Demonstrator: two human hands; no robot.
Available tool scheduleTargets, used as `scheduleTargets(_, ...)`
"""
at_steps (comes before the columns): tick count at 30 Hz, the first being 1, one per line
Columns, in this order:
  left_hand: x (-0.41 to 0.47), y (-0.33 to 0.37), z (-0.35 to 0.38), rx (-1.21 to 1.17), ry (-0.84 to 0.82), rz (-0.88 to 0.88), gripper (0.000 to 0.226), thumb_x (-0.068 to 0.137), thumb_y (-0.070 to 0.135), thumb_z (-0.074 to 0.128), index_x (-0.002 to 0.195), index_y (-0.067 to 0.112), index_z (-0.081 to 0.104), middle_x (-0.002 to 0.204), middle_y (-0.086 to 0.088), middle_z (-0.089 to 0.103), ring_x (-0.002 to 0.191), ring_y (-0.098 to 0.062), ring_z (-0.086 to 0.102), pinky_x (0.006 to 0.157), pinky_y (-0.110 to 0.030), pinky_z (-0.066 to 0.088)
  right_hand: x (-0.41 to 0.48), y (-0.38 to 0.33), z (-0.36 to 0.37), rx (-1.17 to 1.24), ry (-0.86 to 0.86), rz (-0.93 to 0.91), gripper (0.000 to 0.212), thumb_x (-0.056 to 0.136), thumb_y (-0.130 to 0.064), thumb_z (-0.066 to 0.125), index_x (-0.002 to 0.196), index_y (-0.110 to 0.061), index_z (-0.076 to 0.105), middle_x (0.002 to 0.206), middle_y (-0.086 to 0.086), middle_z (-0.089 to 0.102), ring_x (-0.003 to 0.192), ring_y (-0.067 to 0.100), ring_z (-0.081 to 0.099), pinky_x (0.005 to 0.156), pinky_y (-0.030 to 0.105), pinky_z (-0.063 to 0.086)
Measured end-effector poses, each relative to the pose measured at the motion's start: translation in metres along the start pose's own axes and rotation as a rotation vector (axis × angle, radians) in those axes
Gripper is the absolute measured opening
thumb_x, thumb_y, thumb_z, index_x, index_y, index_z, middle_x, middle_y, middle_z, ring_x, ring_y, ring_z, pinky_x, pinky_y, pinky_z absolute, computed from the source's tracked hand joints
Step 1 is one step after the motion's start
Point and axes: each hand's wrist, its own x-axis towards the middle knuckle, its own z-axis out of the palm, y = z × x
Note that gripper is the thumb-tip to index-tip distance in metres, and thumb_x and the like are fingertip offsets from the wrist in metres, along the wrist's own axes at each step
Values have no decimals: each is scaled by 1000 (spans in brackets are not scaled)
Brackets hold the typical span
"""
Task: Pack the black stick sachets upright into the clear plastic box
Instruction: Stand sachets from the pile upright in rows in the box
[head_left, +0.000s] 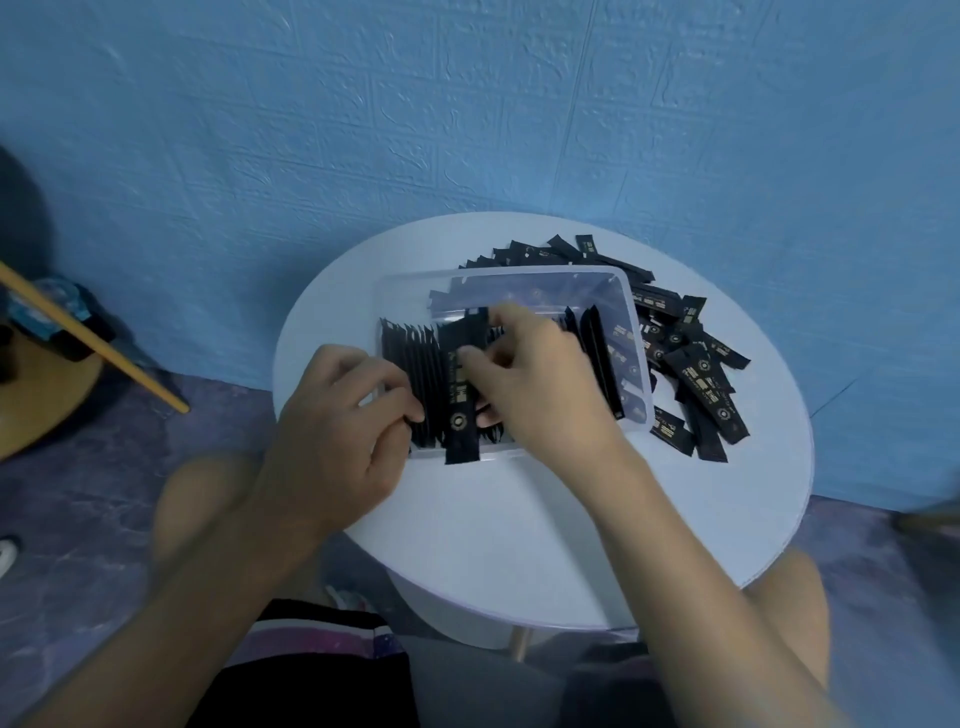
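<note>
A clear plastic box (524, 275) sits on the round white table (519, 519). Several black stick sachets (410, 364) stand on edge in a row at its left end. My left hand (332, 431) curls its fingers against that row from the near left. My right hand (535, 379) reaches over the box and pinches one black sachet (460, 400), which lies across the row and pokes over the box's near rim. Two more sachets (597, 353) lean inside the box at its right end. A loose pile of sachets (691, 358) lies on the table beyond and right of the box.
The blue textured wall (467, 104) is right behind the table. On the floor at the left stand a wooden stool (47, 395) and a slanting wooden stick (98, 343). My knees are under the table's near edge.
</note>
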Motion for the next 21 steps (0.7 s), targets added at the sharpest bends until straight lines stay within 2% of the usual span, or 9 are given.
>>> scheduleTargets(3, -3, 3, 2, 10, 28, 21, 32, 91, 8, 45, 79, 5, 74, 93, -5, 70, 88, -32, 51, 80, -30, 39, 6, -8, 17, -119, 20, -40, 21, 93, -29, 60, 78, -21, 46, 65, -1, 62, 66, 27, 63, 61, 36, 45)
scheduleTargets(5, -4, 3, 4, 18, 44, 27, 30, 90, 7, 45, 80, 5, 74, 93, -5, 70, 88, -31, 51, 81, -29, 39, 10, -11, 23, -172, 21, -54, 23, 95, -27, 57, 80, -18, 42, 63, -4, 53, 66, 29, 54, 59, 35, 34)
scheduleTargets(7, -5, 3, 5, 18, 54, 25, 28, 90, 6, 46, 82, 5, 73, 92, -6, 71, 87, -30, 51, 82, -27, 38, 13, -13, 25, -237, 38, -80, 23, 97, -26, 54, 82, -16, 40, 62, -3, 49, 65, 30, 49, 58, 36, 30)
scheduleTargets(10, -5, 4, 4, 21, 54, 23, 29, 91, 7, 46, 90, 4, 74, 94, -6, 71, 88, -29, 51, 85, -27, 38, 15, -14, 27, -231, 31, -98, 20, 97, -31, 56, 88, -13, 49, 66, 1, 59, 69, 32, 57, 62, 37, 42)
scheduleTargets(12, -6, 5, 3, 27, 55, 26, 30, 93, 9, 47, 95, 6, 76, 97, -5, 72, 90, -29, 50, 86, -26, 37, 12, -13, 29, -166, -40, -106, 20, 97, -35, 56, 92, -16, 58, 70, 2, 67, 69, 29, 66, 70, 39, 52)
scheduleTargets(15, -7, 3, 1, 30, 50, 43, 29, 94, 12, 50, 99, 11, 78, 98, -3, 71, 90, -30, 50, 87, -25, 36, 7, -8, 26, -26, -146, -63, 17, 100, -33, 51, 89, -24, 60, 70, 0, 69, 63, 24, 72, 69, 38, 57)
scheduleTargets(18, -8, 2, 1, 39, 48, 62, 26, 94, 13, 54, 101, 14, 80, 98, -1, 70, 89, -30, 51, 86, -25, 38, 7, 0, 20, 189, -233, 40, 15, 100, -22, 56, 112, -21, 66, 72, 4, 72, 58, 20, 73, 69, 42, 62)
scheduleTargets(21, -10, 2, 1, 32, 41, 66, 25, 97, 24, 58, 104, 16, 80, 101, 0, 70, 92, -29, 52, 88, -25, 39, 9, 4, 21, 241, -239, 47, 20, 97, -19, 63, 117, -18, 65, 74, 4, 71, 59, 21, 74, 70, 46, 63)
